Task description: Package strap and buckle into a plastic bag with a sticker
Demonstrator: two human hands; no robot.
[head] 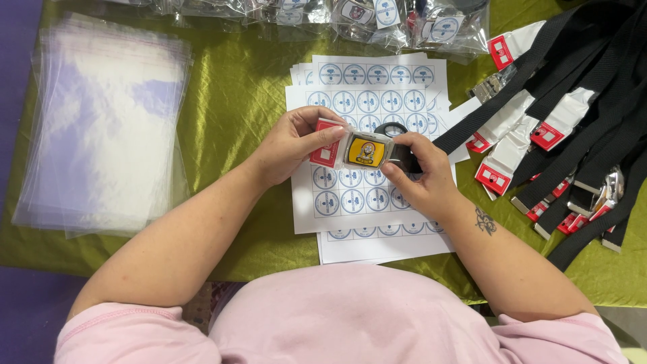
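My left hand point(291, 145) pinches the red-and-white end tag point(326, 149) of a belt, beside its metal buckle with a yellow emblem point(367, 150). My right hand point(423, 176) grips the other side of the same buckle, with the rolled black strap point(397, 145) tucked behind its fingers. Both hands hold the belt just above a stack of white sheets point(367, 101) printed with round blue stickers, lying on a green cloth point(236, 101).
A stack of transparent plastic bags point(108, 121) lies at the left. Loose black belts with red-and-white tags point(573, 121) are heaped at the right. Bagged belts point(377, 17) line the far edge of the cloth.
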